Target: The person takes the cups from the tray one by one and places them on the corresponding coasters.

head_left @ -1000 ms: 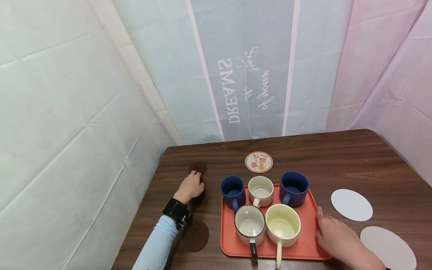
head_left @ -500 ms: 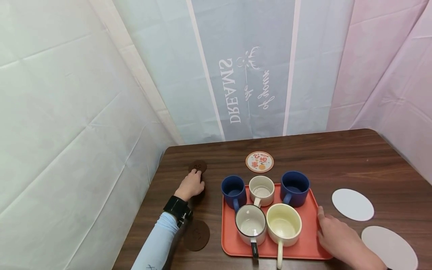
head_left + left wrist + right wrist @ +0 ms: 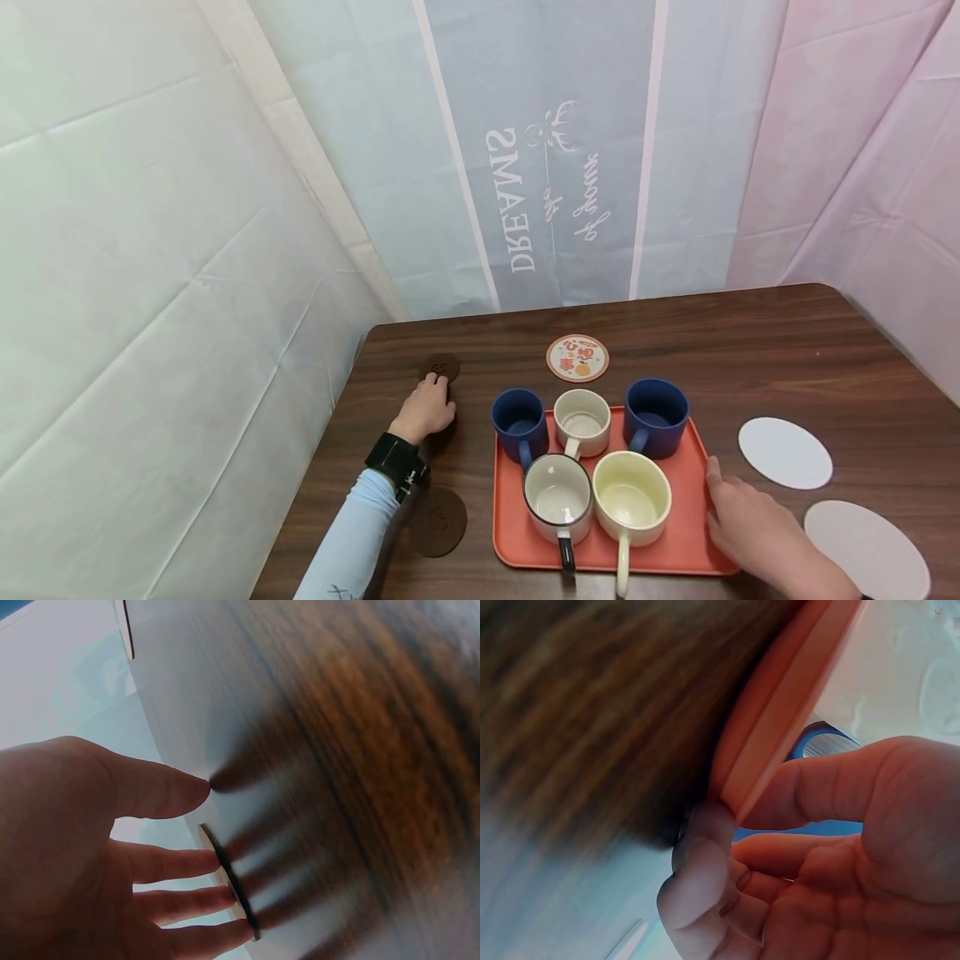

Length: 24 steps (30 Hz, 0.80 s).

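Note:
My left hand [image 3: 424, 412] reaches to the far left of the table. Its straight fingers touch the near edge of a small brown round coaster [image 3: 441, 365]; the left wrist view shows fingertips [image 3: 238, 896] on the coaster [image 3: 251, 924], thumb tip down at the wood. My right hand [image 3: 761, 529] grips the right rim of a red tray [image 3: 688, 508], thumb over the edge and fingers bent against it in the right wrist view. On the tray stand two blue mugs [image 3: 520, 427], a small off-white mug [image 3: 582, 425], a black-rimmed white mug [image 3: 557, 498] and a pale yellow mug [image 3: 632, 504].
Below the left forearm lies a larger brown coaster [image 3: 437, 523]. Behind the tray sits a printed round coaster [image 3: 577, 358]. Two white round mats [image 3: 785, 452] lie to the right, one partly behind the right wrist. Fabric curtains [image 3: 570, 208] hang along the wooden table's edges.

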Available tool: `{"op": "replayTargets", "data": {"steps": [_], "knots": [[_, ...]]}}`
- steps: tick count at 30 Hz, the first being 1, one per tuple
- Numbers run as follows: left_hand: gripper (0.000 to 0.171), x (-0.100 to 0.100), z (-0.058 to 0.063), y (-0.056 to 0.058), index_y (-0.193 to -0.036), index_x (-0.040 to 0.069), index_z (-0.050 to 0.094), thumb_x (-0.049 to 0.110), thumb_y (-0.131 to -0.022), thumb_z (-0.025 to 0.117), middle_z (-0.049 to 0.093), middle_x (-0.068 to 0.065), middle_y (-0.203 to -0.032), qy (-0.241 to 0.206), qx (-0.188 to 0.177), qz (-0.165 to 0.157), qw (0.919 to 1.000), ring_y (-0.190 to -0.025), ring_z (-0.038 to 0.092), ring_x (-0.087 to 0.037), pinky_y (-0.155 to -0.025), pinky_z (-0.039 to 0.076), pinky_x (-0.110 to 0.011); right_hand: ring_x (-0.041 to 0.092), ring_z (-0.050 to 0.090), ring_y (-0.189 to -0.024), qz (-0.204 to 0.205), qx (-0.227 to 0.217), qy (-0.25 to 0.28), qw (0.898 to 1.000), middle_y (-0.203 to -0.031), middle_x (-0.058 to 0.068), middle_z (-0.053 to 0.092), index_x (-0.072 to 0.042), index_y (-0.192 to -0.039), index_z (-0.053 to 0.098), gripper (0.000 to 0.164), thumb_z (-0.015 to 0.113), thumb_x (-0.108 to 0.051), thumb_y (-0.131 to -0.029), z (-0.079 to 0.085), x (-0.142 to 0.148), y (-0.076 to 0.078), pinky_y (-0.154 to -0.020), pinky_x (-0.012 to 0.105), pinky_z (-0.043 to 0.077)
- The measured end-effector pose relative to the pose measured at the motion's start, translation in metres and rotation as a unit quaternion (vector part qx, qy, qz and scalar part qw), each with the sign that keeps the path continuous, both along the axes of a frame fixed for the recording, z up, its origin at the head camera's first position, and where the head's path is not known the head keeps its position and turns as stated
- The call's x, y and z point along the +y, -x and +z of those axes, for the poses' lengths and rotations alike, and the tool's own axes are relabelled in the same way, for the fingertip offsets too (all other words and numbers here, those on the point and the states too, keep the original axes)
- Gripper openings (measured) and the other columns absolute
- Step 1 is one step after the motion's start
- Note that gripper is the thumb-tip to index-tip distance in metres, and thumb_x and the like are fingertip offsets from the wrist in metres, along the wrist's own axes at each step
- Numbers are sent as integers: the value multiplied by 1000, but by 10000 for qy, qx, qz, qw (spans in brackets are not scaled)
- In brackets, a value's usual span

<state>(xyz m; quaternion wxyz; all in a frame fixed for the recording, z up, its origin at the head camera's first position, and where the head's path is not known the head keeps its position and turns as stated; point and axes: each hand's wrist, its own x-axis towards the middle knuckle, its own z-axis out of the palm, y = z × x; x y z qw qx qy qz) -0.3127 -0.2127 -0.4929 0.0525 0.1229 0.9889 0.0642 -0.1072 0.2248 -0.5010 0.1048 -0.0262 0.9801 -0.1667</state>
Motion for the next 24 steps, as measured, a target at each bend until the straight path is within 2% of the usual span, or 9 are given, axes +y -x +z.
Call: {"op": "replayTargets", "data": {"steps": [6,24], "knots": [[51,0,-2,2,-148,-7,49,19,-105,60,44,-27,-152,-7,7,66,10000,-139,48,-44,-107,45,-56,30,62,-77,28,40,-34,10000,-104,31,67,29,-139,38,69,69,-14,-95,2,0,-1,-65,54,54],[51,2,-1,1,-150,-4,48,19,-106,58,43,-26,-152,8,-77,148,9999,-141,46,-42,-102,48,-60,29,58,-75,-23,-130,96,9999,-105,28,66,29,-141,37,72,71,-15,-94,-4,4,2,-64,48,52]]}}
